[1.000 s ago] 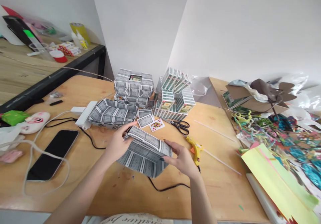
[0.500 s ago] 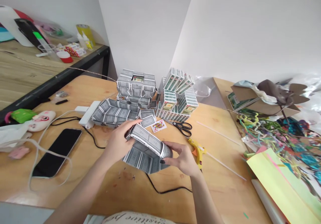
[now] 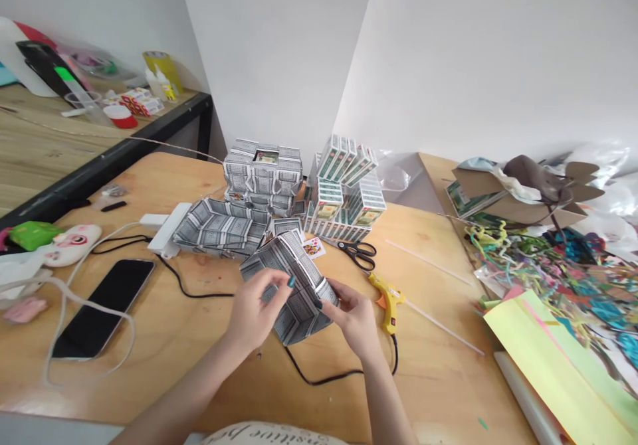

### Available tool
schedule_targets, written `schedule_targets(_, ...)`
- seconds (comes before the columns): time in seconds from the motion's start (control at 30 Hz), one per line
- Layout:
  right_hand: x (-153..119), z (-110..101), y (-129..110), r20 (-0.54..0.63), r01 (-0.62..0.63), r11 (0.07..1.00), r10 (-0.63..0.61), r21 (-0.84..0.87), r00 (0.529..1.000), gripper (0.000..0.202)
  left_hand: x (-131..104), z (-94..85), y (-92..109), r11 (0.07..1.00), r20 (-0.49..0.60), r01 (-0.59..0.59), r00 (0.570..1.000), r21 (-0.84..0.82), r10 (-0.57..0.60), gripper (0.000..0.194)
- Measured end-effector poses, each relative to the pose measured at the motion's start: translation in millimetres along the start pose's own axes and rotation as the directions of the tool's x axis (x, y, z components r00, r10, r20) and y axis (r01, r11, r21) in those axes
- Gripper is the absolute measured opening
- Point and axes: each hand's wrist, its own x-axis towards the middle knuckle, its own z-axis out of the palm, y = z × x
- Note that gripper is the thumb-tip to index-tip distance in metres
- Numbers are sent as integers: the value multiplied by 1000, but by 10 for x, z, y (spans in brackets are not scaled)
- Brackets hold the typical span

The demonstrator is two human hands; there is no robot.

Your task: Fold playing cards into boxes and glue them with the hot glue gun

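Note:
My right hand [image 3: 355, 315] grips the right end of an open box made of playing cards [image 3: 294, 259], thumb inside its wall. The box is tilted, its hollow side toward me, with grey patterned card backs showing. In front of it is my left hand [image 3: 256, 309], thumb and forefinger pressed together; anything between them is too small to make out. Behind the box lie loose cards, with a queen card [image 3: 314, 248] face up. A similar card tray [image 3: 222, 226] sits at the left. Black scissors [image 3: 357, 254] and a yellow glue gun [image 3: 387, 299] lie right of my right hand.
At the back stand a larger card-built box [image 3: 264, 173] and stacked card packs [image 3: 343, 192]. A phone [image 3: 104, 309], white cable and power strip [image 3: 169, 231] are on the left. Glue sticks [image 3: 443, 325], yellow paper [image 3: 558, 365] and colourful scraps lie right. The gun's black cord crosses the table.
My left hand has let go of the box's left end and come toward me, fingers pinched. The box has turned so its inside faces me more. My right hand keeps its hold.

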Motion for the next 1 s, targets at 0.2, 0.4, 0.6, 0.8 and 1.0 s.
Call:
schedule_targets(0.2, -148, 247, 67, 12, -84, 995, 85, -52, 996, 47, 107, 228, -8, 944, 302, 287, 926, -165, -229, 19)
schedule_targets(0.4, -109, 109, 180, 73, -111, 988, 119, -107, 990, 48, 133, 251, 35, 965, 322, 245, 910, 93, -262, 24)
schedule_targets(0.6, 326, -11, 270, -159, -24, 931, -36, -364, 987, 29, 20, 59, 75, 960, 372, 279, 892, -3, -258, 25)
schedule_targets(0.8, 914, 184, 397, -267, -48, 878, -92, -476, 959, 30, -38, -288, 13, 918, 386, 377, 871, -125, -305, 26)
schedule_targets(1.0, 1125, 280, 549, -313, -90, 841, -97, -533, 945, 11, -83, -460, -27, 900, 384, 395, 872, -185, -304, 26)
